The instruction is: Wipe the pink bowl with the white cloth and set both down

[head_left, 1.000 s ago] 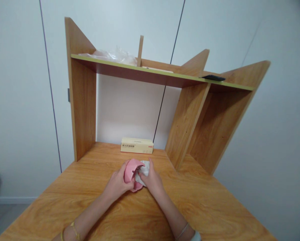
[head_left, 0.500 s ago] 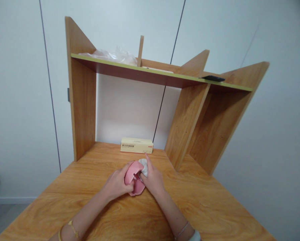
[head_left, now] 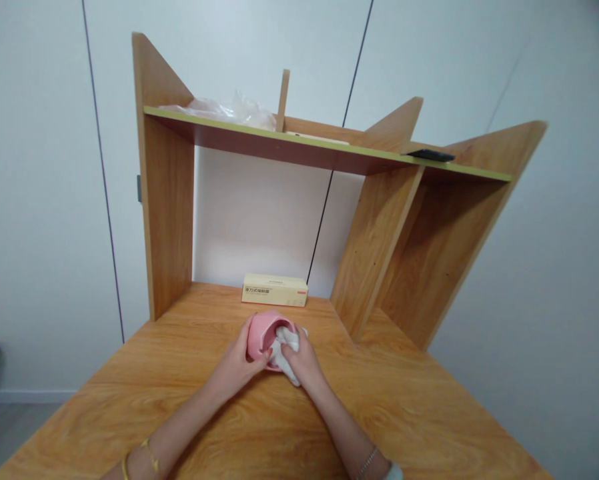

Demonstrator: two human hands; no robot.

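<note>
Bowl (head_left: 258,335) of pink colour is in front of you, above the middle part of the table (head_left: 429,420), tilted so that its opening looks toward your right side. Your left hand (head_left: 240,361) is clamped on it: the fingers go around the outer left side, and the thumb lies across near the rim. Your right hand (head_left: 302,359) is closed on a white cloth (head_left: 285,339), with the thumb pressed on it; part of the cloth is inside the bowl, and one end hangs below. Both your forearms come from the lower edge and lean inward, so the hands are near each other. Whether the bowl touches the table, I cannot tell. Behind it, a cream box (head_left: 274,291) lies on the table.
</note>
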